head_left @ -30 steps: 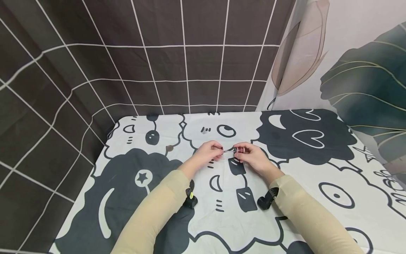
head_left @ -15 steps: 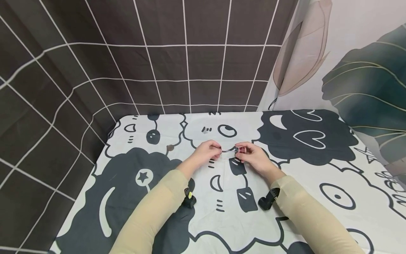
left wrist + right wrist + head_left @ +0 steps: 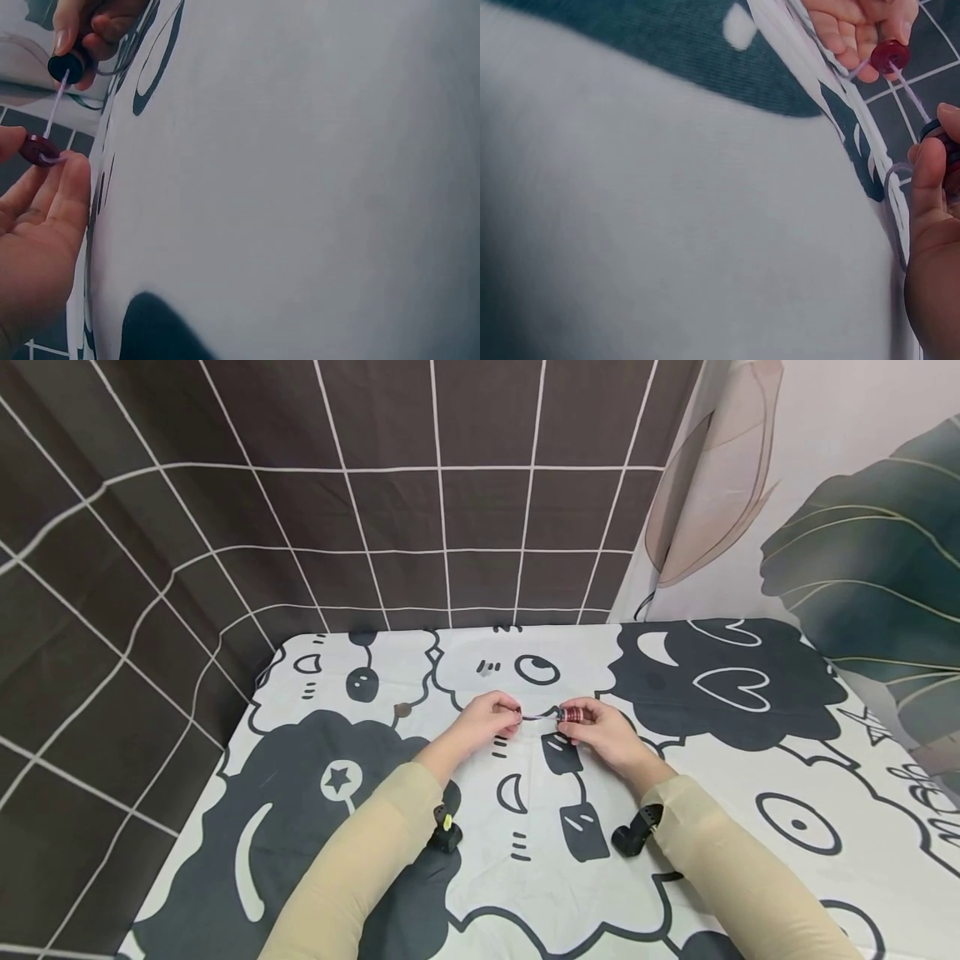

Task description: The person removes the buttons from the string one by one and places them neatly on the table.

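Observation:
My left hand (image 3: 483, 720) pinches a dark red round button (image 3: 890, 57) between thumb and fingertips. A pale purple string (image 3: 55, 109) passes through the button. It runs taut across to a short stack of red and dark discs (image 3: 570, 715), which my right hand (image 3: 606, 735) grips between thumb and fingers. The stack's near end is a dark disc (image 3: 66, 69), from whose middle the string comes out. The button and the stack are apart. In the right wrist view, a loose length of string (image 3: 889, 202) hangs by the right hand. The fingers partly hide the stack.
Both hands are over a bed-like surface covered by a black-and-white cartoon cloth (image 3: 540, 893). A dark grid-patterned curtain (image 3: 390, 510) hangs at the back and left. At right is a leaf-patterned curtain (image 3: 862, 552). Each wrist wears a small black camera (image 3: 636, 831).
My left hand has shifted slightly left with the button, so the span of string between it and the stack is longer. The right hand has barely moved and still holds the stack.

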Demonstrator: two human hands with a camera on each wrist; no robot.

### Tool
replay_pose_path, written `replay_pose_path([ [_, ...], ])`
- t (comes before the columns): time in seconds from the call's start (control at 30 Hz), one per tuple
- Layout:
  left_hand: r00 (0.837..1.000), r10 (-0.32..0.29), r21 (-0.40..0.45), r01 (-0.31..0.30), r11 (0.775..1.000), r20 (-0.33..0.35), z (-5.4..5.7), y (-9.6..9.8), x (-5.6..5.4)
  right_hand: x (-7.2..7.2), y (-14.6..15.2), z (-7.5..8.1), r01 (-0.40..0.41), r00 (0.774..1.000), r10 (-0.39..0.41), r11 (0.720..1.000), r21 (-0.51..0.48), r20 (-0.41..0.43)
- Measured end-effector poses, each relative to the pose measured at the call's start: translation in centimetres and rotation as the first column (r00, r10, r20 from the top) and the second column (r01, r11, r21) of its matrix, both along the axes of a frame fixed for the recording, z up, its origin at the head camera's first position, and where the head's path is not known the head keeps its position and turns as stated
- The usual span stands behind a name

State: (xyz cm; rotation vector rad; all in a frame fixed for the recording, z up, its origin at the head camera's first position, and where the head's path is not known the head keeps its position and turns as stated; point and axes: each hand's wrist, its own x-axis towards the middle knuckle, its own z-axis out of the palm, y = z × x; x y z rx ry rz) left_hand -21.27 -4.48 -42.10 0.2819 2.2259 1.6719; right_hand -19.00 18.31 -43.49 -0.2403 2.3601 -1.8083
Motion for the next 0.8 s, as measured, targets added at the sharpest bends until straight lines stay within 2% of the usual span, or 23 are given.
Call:
replay_pose_path([
  [0.57, 1.000, 0.017, 0.003, -0.017, 1.000, -0.005, 0.01, -0.37, 0.07, 0.03, 0.07, 0.17, 0.002, 1.000, -0.002, 0.999, 0.040, -0.007],
  [0.8, 1.000, 0.020, 0.012, -0.020, 1.000, -0.002, -0.15, -0.46, 0.10, 0.14, 0.28, 0.14, 0.001, 1.000, -0.001, 1.000, 0.018, 0.001],
])
